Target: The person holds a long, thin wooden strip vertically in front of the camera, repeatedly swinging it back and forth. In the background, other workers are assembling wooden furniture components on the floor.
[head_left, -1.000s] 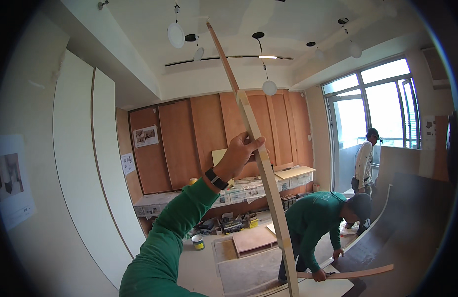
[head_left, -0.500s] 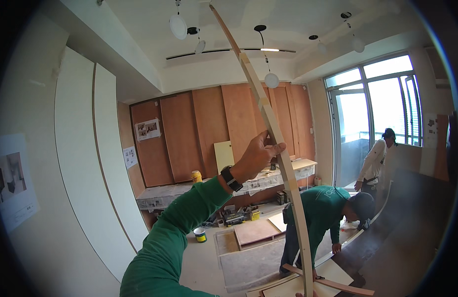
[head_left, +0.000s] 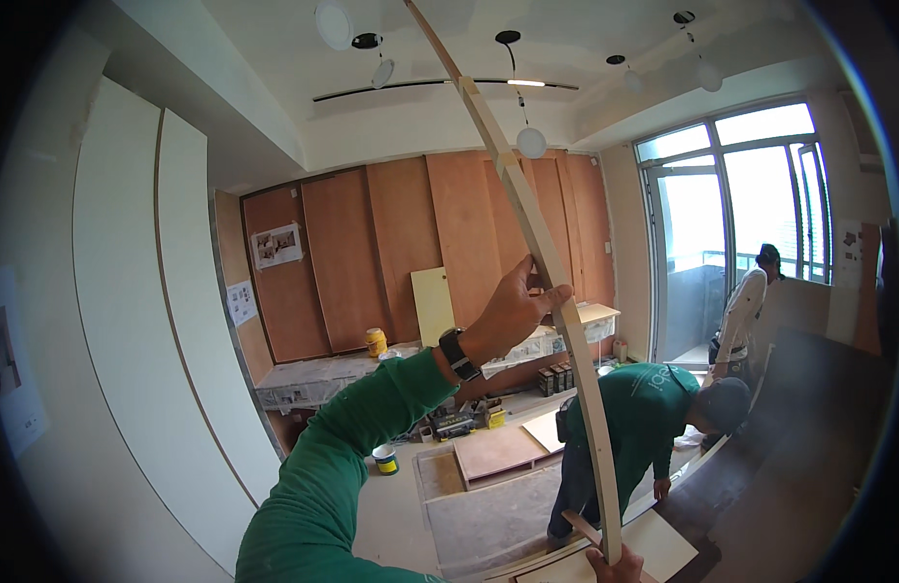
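A long, thin wooden batten (head_left: 573, 352) stands tilted in front of me, reaching from the lower edge up toward the ceiling. Its upper stretch looks narrower and redder, with a joint partway up. My left hand (head_left: 518, 309), in a green sleeve with a watch at the wrist, pinches it near the middle between thumb and fingers. Lower down, my right hand (head_left: 617, 565) is closed around the bottom part of the batten. Beside that hand, a short reddish wood strip (head_left: 582, 528) crosses behind it, above a pale board (head_left: 654, 540).
A person in green (head_left: 636, 413) bends over just behind the batten; another in white (head_left: 743, 311) stands by the window. Round lights (head_left: 531, 143) hang from the ceiling. A covered bench (head_left: 313, 381), tools (head_left: 453, 426), a paint can (head_left: 385, 460) and a low wooden panel (head_left: 498, 457) lie beyond.
My right hand has come into view around the batten's lower part. The reddish strip beside it has changed its slant. My left hand keeps its grip while the view shifts slightly.
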Available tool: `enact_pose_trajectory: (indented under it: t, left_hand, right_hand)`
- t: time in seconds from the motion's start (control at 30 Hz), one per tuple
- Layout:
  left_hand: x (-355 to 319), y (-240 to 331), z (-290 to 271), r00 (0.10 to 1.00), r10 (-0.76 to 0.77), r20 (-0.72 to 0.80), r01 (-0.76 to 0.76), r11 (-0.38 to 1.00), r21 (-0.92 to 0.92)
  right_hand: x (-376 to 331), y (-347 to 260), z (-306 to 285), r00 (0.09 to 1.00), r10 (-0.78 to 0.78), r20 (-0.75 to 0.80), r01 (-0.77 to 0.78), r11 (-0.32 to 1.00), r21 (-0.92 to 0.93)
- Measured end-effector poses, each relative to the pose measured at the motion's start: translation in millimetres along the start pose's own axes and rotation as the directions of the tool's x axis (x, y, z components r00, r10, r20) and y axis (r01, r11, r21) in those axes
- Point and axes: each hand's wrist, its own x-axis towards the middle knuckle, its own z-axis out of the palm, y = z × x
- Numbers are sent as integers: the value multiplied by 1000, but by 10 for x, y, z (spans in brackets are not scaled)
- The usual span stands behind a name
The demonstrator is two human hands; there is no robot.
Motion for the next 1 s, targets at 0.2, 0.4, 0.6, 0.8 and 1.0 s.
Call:
enact_pose_trajectory:
  t: [0.2, 0.4, 0.6, 0.8, 1.0]
  left_hand:
    - [289, -345, -445, 996, 63, -70, -61, 998, 33]
    - [661, -597, -871, 993, -3, -114, 7, 999, 31]
    - [947, -873, -1243, 989, -9, -147, 14, 999, 31]
    - [1033, -926, -1271, 987, -4, -158, 11, 999, 39]
    - [772, -741, -854, 991, 11, -136, -5, 999, 45]
  right_hand:
    - [535, -189, 335, 996, 55, 70, -57, 998, 24]
    - [1033, -371, 739, 999, 30, -41, -28, 998, 59]
    - [1445, -316, 1002, 1000, 5, -20, -4, 999, 46]
    - [1568, -57, 1045, 951, -306, -50, 303, 951, -59]
    - [1272, 66, 827, 1000, 21, 6, -22, 991, 135]
